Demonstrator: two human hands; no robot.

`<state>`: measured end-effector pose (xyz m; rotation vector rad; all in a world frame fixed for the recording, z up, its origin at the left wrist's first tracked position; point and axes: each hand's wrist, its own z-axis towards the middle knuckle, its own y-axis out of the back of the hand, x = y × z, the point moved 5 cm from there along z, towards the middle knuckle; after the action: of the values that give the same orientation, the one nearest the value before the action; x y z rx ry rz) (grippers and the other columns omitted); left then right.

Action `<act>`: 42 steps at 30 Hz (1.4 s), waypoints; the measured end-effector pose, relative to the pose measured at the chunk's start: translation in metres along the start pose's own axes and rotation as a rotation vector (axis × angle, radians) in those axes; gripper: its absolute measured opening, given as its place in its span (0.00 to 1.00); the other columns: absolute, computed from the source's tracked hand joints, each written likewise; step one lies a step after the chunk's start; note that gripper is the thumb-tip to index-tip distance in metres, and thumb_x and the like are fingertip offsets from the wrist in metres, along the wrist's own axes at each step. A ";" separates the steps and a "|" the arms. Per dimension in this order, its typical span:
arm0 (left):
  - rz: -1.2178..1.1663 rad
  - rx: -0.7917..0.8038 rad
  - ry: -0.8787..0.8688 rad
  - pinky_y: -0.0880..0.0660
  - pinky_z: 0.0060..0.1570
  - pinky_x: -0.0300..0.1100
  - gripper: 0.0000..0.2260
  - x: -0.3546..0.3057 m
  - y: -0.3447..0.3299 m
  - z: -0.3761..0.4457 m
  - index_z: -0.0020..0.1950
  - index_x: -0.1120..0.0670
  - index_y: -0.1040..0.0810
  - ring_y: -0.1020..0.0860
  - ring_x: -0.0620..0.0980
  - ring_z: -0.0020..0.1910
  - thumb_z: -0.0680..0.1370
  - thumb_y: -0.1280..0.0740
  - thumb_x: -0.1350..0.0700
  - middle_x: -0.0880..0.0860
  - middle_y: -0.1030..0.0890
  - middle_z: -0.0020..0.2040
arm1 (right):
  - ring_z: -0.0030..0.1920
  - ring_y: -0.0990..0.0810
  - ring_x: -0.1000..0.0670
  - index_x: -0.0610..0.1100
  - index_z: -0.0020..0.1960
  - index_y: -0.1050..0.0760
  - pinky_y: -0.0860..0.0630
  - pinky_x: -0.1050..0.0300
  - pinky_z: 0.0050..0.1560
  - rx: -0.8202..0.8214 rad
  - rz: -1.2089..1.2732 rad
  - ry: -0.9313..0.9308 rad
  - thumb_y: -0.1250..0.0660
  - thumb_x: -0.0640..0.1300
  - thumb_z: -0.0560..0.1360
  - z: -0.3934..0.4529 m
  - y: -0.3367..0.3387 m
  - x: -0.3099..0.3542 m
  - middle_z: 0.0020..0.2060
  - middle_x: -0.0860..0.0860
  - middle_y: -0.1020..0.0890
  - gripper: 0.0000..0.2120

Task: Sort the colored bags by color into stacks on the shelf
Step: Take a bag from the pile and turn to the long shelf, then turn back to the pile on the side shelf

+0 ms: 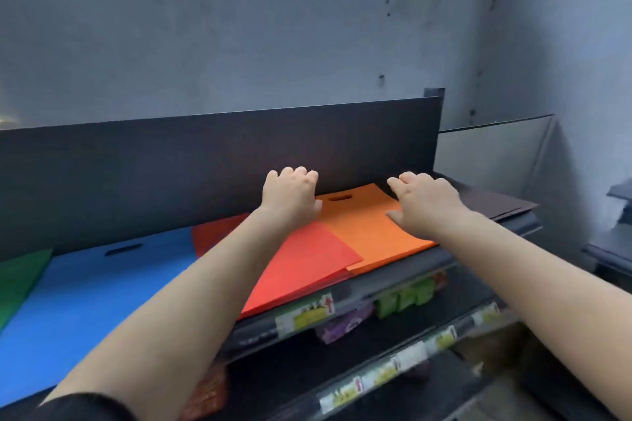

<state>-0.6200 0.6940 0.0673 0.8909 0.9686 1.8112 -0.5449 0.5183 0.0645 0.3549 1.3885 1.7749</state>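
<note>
Both my hands on orange bag (pixel 362 225), top shelf (pixel 403 272), far right w/ red stack (pixel 304 267) overlapping its left edge. L hand (pixel 290 196) fingers curled at back corner, R hand (pixel 424 207) fingers spread flat, prob. squaring it vs back panel (pixel 205 161). Blue stack (pixel 95 294) left.

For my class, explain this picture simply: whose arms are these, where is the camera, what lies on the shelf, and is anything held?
There is no machine here. A person wears a camera on the head, so you see their own two arms reaching forward. On the top shelf lie flat coloured bags: green, blue, red, orange and a dark one at the far right. The left hand and right hand both rest on the orange bag, fingers bent at its far edge. Nothing is lifted. Packaged goods sit on the lower shelves.
</note>
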 end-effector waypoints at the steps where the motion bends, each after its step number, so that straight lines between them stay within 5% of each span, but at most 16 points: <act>1: -0.022 0.000 -0.030 0.36 0.55 0.47 0.18 -0.024 -0.002 0.011 0.64 0.53 0.30 0.29 0.53 0.61 0.77 0.40 0.46 0.52 0.26 0.60 | 0.62 0.29 0.44 0.45 0.70 0.38 0.32 0.51 0.54 0.016 -0.005 -0.035 0.43 0.58 0.79 -0.006 -0.005 -0.025 0.62 0.48 0.29 0.24; 22: -0.280 -0.016 -0.611 0.36 0.62 0.48 0.24 -0.432 -0.032 0.230 0.69 0.52 0.33 0.32 0.53 0.67 0.77 0.39 0.43 0.51 0.29 0.68 | 0.69 0.35 0.44 0.47 0.72 0.39 0.34 0.46 0.63 0.260 -0.153 -0.661 0.44 0.60 0.78 -0.074 -0.105 -0.420 0.68 0.47 0.32 0.27; 42: -0.401 0.014 -0.942 0.37 0.62 0.47 0.22 -0.742 -0.052 0.351 0.71 0.51 0.35 0.33 0.53 0.68 0.79 0.41 0.44 0.50 0.30 0.69 | 0.67 0.32 0.44 0.46 0.70 0.37 0.33 0.48 0.61 0.286 -0.152 -0.992 0.44 0.58 0.79 -0.118 -0.186 -0.684 0.65 0.48 0.29 0.24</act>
<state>-0.0302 0.1215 0.0413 1.2693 0.4832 0.8642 -0.1233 -0.0636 0.0345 1.0751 0.8814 0.9982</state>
